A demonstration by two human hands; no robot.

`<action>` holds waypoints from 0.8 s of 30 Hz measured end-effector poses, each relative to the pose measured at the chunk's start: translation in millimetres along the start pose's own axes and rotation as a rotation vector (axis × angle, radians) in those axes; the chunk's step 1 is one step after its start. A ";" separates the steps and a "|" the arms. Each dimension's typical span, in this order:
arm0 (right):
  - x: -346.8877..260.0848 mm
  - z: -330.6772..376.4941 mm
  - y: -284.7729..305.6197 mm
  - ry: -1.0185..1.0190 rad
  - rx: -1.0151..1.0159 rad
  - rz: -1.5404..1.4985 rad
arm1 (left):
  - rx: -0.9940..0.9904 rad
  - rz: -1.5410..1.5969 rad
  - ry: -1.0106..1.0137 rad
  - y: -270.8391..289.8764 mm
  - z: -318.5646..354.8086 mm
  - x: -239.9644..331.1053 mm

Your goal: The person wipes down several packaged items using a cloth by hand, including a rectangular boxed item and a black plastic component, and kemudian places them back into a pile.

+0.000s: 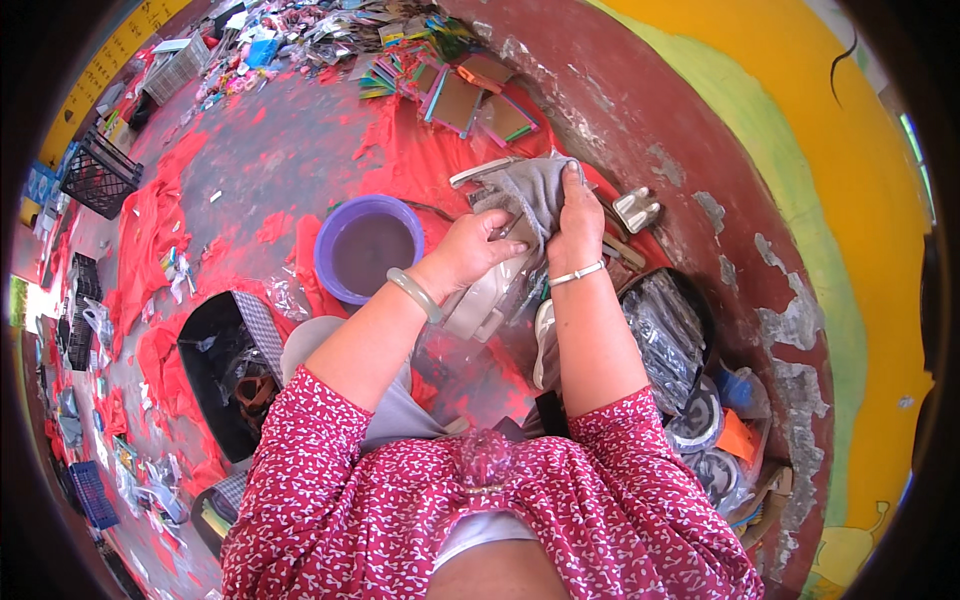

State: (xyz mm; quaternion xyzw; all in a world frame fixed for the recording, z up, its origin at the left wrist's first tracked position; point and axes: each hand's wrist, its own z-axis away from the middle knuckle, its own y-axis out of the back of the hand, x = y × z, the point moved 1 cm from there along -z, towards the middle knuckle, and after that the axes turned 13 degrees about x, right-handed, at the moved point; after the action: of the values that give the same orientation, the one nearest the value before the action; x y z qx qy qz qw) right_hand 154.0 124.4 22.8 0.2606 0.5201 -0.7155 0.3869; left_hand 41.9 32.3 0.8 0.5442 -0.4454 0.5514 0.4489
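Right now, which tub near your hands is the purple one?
The round tub, left of the left hand, with murky liquid in it. The left bin and right bin are black instead.

I'd call it a storeroom or sorting room, can't tell which: heaped mixed goods (325, 45) across the upper left, plastic crates (103, 178) along the left edge, torn red sheeting (150, 230) littering the floor (270, 150), a peeling painted wall (725, 165) curving down the right.
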 end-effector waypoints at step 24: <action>-12.3 -29.6 12.5 -0.164 -0.099 -0.197 | -0.152 0.097 0.180 6.9 8.1 11.3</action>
State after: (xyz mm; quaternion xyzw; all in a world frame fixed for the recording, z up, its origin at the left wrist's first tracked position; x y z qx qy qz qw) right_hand 170.3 153.9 15.9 0.1296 0.5444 -0.7424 0.3683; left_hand 36.7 23.1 12.2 0.4345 -0.4695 0.5837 0.5001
